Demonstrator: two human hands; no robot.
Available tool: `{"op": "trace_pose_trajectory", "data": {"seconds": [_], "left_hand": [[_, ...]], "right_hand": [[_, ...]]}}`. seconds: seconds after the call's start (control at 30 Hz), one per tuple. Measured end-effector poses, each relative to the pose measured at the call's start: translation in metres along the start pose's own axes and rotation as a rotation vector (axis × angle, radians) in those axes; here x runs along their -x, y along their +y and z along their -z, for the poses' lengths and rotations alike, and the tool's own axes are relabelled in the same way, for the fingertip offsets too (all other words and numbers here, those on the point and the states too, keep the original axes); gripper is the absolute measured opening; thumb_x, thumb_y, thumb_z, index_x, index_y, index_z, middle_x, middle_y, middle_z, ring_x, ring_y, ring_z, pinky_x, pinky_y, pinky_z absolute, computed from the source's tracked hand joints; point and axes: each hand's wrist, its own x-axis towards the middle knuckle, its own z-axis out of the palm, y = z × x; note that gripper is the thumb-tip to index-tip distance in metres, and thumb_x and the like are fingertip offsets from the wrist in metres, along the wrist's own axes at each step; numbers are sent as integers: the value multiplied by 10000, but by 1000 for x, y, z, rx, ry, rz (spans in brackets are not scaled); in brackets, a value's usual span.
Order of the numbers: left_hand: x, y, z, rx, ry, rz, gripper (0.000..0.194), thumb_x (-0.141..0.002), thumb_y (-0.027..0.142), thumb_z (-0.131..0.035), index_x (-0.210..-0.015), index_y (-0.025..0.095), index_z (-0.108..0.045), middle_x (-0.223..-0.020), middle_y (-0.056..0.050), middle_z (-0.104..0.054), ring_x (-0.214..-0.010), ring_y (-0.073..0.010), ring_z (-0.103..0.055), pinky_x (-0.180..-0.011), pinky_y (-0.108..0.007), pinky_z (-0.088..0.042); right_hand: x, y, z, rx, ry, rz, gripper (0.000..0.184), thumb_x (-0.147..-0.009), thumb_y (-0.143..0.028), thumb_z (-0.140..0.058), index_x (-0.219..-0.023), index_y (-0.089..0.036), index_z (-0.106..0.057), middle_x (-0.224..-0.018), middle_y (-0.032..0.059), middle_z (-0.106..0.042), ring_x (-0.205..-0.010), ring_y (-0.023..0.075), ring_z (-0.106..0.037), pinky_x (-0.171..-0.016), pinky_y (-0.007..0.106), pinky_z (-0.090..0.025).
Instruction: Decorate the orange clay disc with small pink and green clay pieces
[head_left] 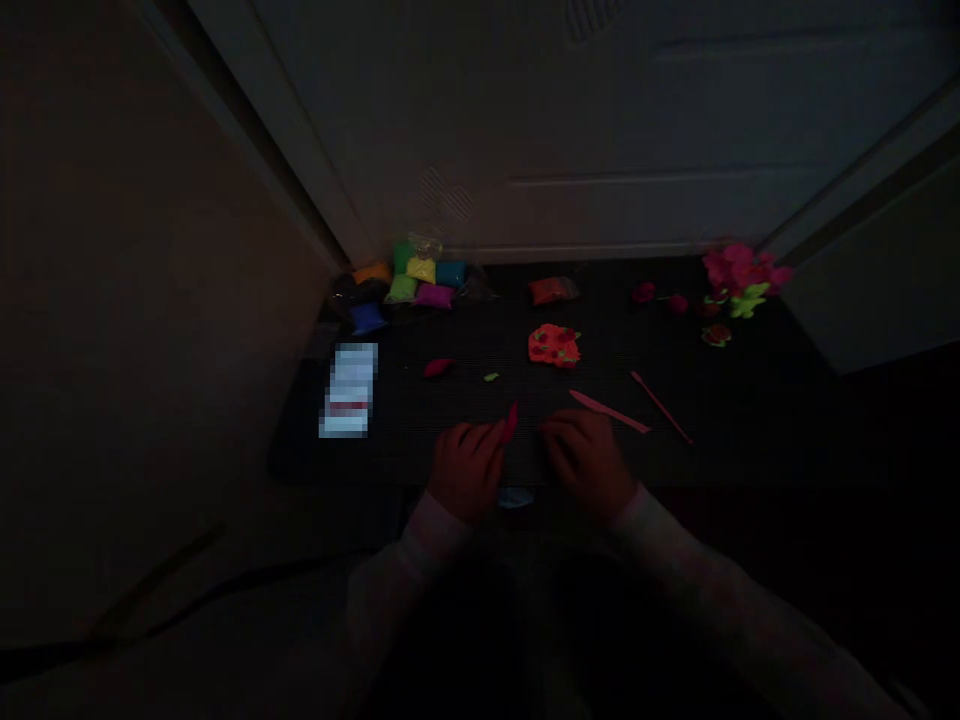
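Near the front edge of the table, my left hand (466,472) is closed, with a thin pinkish-red piece of modelling clay (511,424) pinched between thumb and fingers, its tip pointing up. My right hand (589,462) is just to the right, fingers curled and pressed together; what they hold, if anything, is too dark to see. Beyond it lie a pink clay knife (609,411) and a thin pink stick tool (661,407). A lump of red clay (439,368) and a small green clay piece (491,377) rest ahead of my hands, near an orange clay shape with red and green bits (554,346).
Several coloured clay packets (421,270) are heaped at the back left, and an orange-red packet (553,290) lies mid-back. A lit, blurred-out screen (349,390) is on the left. Pink flowers (742,268) and small clay pieces (716,335) sit at the right end.
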Motion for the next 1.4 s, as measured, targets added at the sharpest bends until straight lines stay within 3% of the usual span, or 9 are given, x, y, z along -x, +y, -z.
{"op": "trace_pose_trajectory", "data": {"seconds": [0.2,0.43,1.4], "left_hand": [[1,-10,1,102,101,46,299,-815,121,-359,-1061,118,-528,-949,-91,-596,-904,-171,-497,-805,-331,-428],[3,-9,1,142,148,63,247,-803,157,-400,-984,148,-567,-902,-81,-594,-876,-180,-511,-774,-355,-448],[5,-6,-1,117,151,51,226,-793,161,-435,-963,145,-584,-909,-83,-585,-884,-182,-502,-790,-359,-443]], "right_hand": [[-4,-13,-6,-33,-229,217,290,-805,-202,-459,-1082,-243,-532,-1108,76,-547,-1007,194,-474,-814,371,-325],[-8,-18,-5,61,-379,223,308,-840,-314,-408,-1125,-242,-500,-1170,102,-513,-1058,228,-439,-839,427,-275],[-14,-5,-6,33,-343,165,355,-835,-300,-411,-1151,-160,-491,-1168,137,-499,-1033,238,-445,-811,402,-334]]}}
